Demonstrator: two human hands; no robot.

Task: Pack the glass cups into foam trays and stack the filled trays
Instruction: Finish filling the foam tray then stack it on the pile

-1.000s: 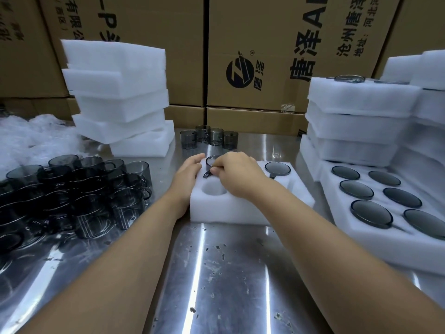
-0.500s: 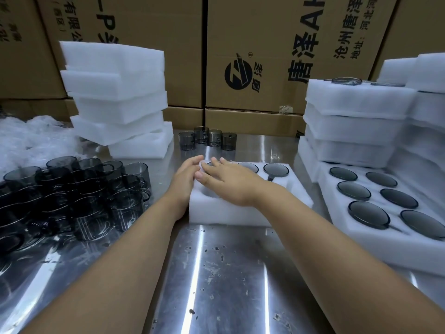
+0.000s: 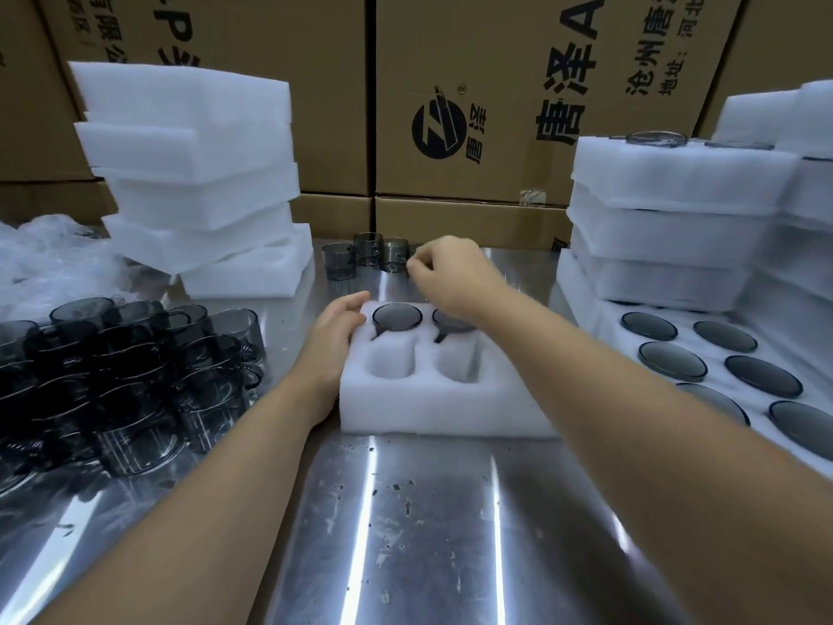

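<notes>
A white foam tray lies at the table's centre. Two grey glass cups sit upside down in its far pockets, and the two near pockets that show are bare. My arm hides the tray's right part. My left hand rests on the tray's far left corner, holding nothing. Beyond the tray stands a short row of loose cups. My right hand reaches over to the row's right end, fingers pinched on the rim of a cup that it mostly covers.
Many loose cups crowd the table's left side, with crumpled plastic wrap behind. Empty foam trays are stacked at the back left. Filled trays are stacked at the right, one filled tray in front. Cardboard boxes wall the back.
My right hand left the tray's far left pocket, where a cup now sits, and moved back to the row of loose cups. My left hand stayed on the tray's corner.
</notes>
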